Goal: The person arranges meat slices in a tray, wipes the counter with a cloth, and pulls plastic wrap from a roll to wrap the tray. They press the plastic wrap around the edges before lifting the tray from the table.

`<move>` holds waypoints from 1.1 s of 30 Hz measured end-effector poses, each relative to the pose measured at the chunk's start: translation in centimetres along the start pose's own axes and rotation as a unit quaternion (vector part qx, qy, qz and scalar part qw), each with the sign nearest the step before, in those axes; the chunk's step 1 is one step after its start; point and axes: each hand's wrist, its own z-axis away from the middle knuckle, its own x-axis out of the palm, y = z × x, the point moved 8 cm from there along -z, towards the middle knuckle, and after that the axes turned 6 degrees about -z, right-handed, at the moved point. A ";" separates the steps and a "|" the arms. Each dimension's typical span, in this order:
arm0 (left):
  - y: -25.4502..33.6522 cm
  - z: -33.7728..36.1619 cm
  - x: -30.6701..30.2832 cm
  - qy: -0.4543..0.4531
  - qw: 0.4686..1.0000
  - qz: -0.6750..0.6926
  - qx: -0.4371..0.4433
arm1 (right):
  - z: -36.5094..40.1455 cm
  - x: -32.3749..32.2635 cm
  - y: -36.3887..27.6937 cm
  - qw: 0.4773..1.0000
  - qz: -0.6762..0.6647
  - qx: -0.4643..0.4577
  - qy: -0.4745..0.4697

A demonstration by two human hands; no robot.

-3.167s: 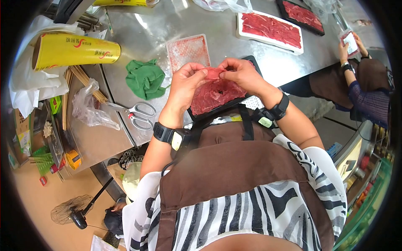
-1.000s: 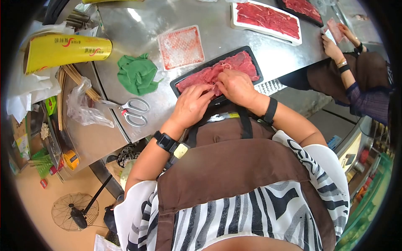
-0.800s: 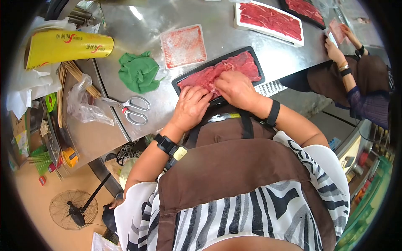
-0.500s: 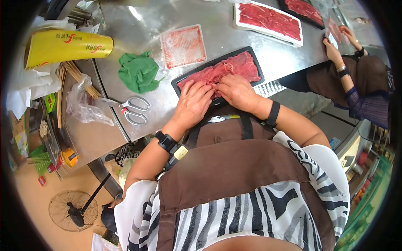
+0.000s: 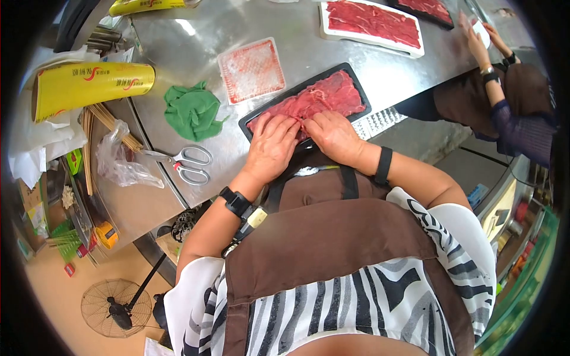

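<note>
Raw red meat lies spread in a black tray at the near edge of the steel table. My left hand rests on the meat's left part, its fingers bent and pressed together. Beside it, my right hand presses the near side of the meat with closed fingers. The fingertips of both hands almost meet, and a bit of meat shows between them. Just behind the tray is a square white tray with red stains. A crumpled green cloth lies to the left.
Scissors, wooden skewers, a plastic bag and a yellow roll are at the left. A white tray of meat stands at the back right. A co-worker's hands hold something white at the far right.
The view has shifted slightly. My right hand has moved a little toward me and left over the meat. The co-worker's hands have risen with the white item.
</note>
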 end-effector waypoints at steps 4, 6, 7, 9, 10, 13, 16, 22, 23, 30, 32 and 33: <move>0.0 -0.3 -0.3 -0.010 1.000 0.004 0.000 | 0.3 0.3 -0.2 0.999 -0.025 -0.034 -0.012; 0.0 -0.6 -0.2 -0.010 1.000 0.009 0.011 | 0.4 0.2 0.0 0.999 -0.026 -0.027 -0.009; 0.0 -0.7 -0.1 -0.009 1.000 0.014 0.021 | 0.5 0.1 0.1 0.999 -0.026 -0.024 -0.008; -0.1 -0.9 0.1 -0.007 0.999 0.035 0.027 | 0.7 0.2 0.2 0.999 -0.026 -0.022 -0.005; -0.2 -1.0 0.1 -0.005 0.998 0.056 0.031 | 0.8 0.2 0.2 0.999 -0.027 -0.022 -0.003; -0.7 -1.1 0.3 -0.005 0.998 0.050 0.034 | 0.8 -0.3 0.0 0.999 -0.018 -0.019 0.043; -1.2 -0.8 0.5 -0.016 1.000 0.009 0.019 | 1.0 0.0 0.3 0.999 -0.024 -0.001 0.027; -1.2 -0.6 -0.3 0.004 1.000 0.005 -0.017 | 1.0 0.7 0.7 0.999 -0.029 0.029 0.021; -1.1 -0.8 -0.5 0.004 1.000 0.005 -0.018 | 0.9 0.5 0.7 0.999 -0.029 0.028 0.021; -1.5 -0.5 0.0 -0.053 0.998 0.017 0.034 | 0.7 -0.5 0.8 0.998 -0.047 0.043 -0.009; -1.8 -0.5 -0.8 -0.024 0.998 0.048 0.028 | 0.0 -0.9 0.7 0.998 -0.053 0.044 -0.013; -1.8 -0.9 -1.5 -0.006 1.000 0.023 -0.001 | -0.6 -2.0 0.3 0.999 -0.025 0.023 0.039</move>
